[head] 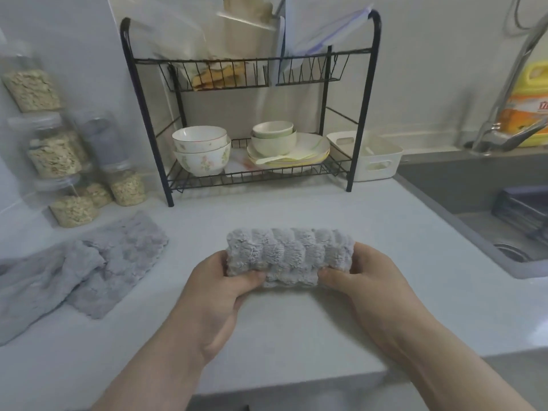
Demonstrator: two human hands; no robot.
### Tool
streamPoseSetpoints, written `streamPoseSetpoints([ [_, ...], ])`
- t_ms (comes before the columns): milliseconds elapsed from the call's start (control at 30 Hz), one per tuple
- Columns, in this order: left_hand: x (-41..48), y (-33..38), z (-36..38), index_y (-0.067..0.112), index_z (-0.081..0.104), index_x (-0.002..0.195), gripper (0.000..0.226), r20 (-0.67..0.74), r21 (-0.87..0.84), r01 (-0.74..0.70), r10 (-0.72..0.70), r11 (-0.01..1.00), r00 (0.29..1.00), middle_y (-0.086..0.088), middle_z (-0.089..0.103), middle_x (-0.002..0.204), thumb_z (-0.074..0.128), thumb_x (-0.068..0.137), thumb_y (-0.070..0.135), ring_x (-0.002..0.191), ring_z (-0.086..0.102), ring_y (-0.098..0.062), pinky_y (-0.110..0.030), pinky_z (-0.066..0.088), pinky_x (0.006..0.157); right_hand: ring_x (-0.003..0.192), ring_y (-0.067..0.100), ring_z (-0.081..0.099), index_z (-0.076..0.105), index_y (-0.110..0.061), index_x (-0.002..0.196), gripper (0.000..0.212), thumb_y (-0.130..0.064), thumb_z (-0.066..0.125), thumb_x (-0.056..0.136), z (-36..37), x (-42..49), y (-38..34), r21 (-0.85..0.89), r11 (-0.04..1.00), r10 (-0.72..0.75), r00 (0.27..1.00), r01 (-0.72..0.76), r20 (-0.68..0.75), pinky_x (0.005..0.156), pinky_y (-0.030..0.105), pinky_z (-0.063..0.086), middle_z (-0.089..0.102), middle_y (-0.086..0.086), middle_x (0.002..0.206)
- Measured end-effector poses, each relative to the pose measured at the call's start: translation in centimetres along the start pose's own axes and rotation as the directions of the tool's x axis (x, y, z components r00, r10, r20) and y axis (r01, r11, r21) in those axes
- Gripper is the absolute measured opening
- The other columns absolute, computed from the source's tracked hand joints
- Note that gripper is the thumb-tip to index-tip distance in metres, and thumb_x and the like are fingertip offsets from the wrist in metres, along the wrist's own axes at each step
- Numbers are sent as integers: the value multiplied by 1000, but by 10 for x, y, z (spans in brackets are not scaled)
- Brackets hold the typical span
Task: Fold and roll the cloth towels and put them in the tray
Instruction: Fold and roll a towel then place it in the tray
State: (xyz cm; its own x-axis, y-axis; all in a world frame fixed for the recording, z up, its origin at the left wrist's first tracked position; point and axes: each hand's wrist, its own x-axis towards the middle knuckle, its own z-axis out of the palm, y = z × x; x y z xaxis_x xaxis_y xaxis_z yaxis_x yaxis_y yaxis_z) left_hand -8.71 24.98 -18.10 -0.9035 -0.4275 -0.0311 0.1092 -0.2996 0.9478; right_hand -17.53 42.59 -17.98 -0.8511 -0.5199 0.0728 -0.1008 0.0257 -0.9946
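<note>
a rolled grey towel (pixel 290 256) sits low over the white counter (pixel 296 321) in the middle of my feed, held at both ends. the left hand (pixel 219 289) curls round its left end with the thumb pressed into the front of the roll, and the right hand (pixel 367 280) clamps the right end the same way. i cannot tell whether the roll's underside touches the counter.

to the left, loose towels (pixel 89 268) of the same grey lie rumpled and overlapping on the counter, well apart from the roll. behind it a black wire rack (pixel 252 176) stands against the wall, its lower shelf holding stacked bowls (pixel 201 152) and a pile of plates (pixel 308 149). the white tray (pixel 376 170) stands just beside the rack's right leg, near the sink (pixel 474 200); i cannot make out what lies in it. clear jars (pixel 56 161) of grain line the left wall. a faucet (pixel 504 114) and a yellow bottle (pixel 530 99) stand at far right.
</note>
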Motion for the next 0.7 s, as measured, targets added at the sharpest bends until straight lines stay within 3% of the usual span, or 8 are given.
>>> streamPoseSetpoints([
  [167, 1, 6, 8, 5, 67, 99, 45, -111, -13, -1, -1, 1000, 994, -13, 74, 98, 70, 55, -7, 95, 70, -24, -34, 58, 81, 98, 6, 68, 70, -21, 103, 30, 1, 65, 82, 4, 5, -6, -41, 997, 67, 997, -68, -33, 92, 35, 51, 74, -10, 100],
  [267, 4, 16, 15, 10, 73, 89, 44, -124, -36, 100, -103, 994, 987, -11, 75, 95, 75, 46, -2, 92, 71, -24, -37, 58, 79, 99, 7, 68, 70, -21, 103, 29, 0, 65, 84, 2, 9, -14, -18, 990, 140, 989, -141, -48, 91, 34, 52, 74, -9, 101],
  [367, 8, 33, 21, 19, 79, 77, 41, -77, -69, 208, -213, 976, 974, -6, 76, 88, 74, 50, -11, 85, 72, -17, -24, 58, 70, 98, 9, 68, 70, -21, 103, 28, -1, 66, 85, 2, 12, -26, 34, 966, 256, 966, -256, -16, 87, 29, 53, 74, -8, 101],
  [467, 11, 49, 26, 16, 79, 75, 32, -88, -105, 312, -321, 944, 943, -7, 75, 89, 71, 60, -11, 84, 72, -15, -23, 58, 71, 97, 16, 70, 70, -20, 102, 29, 1, 66, 84, 3, 18, -34, 70, 912, 407, 913, -405, -20, 79, 26, 54, 75, -3, 98],
  [567, 14, 58, 26, 10, 76, 80, 33, -124, -145, 417, -435, 897, 892, -9, 75, 91, 60, 73, -18, 85, 71, -18, -24, 58, 73, 99, 19, 69, 69, -18, 106, 32, 3, 66, 82, 6, 21, -40, 106, 853, 517, 855, -510, -44, 76, 23, 53, 75, -1, 100],
  [700, 13, 81, 37, 7, 65, 96, 32, -104, -84, 501, -508, 861, 855, -5, 75, 87, 50, 84, -18, 81, 72, -15, -25, 58, 72, 102, 27, 68, 64, -9, 115, 36, 7, 61, 82, 6, 18, -69, 256, 778, 602, 797, -573, -45, 81, 34, 57, 72, 8, 107],
])
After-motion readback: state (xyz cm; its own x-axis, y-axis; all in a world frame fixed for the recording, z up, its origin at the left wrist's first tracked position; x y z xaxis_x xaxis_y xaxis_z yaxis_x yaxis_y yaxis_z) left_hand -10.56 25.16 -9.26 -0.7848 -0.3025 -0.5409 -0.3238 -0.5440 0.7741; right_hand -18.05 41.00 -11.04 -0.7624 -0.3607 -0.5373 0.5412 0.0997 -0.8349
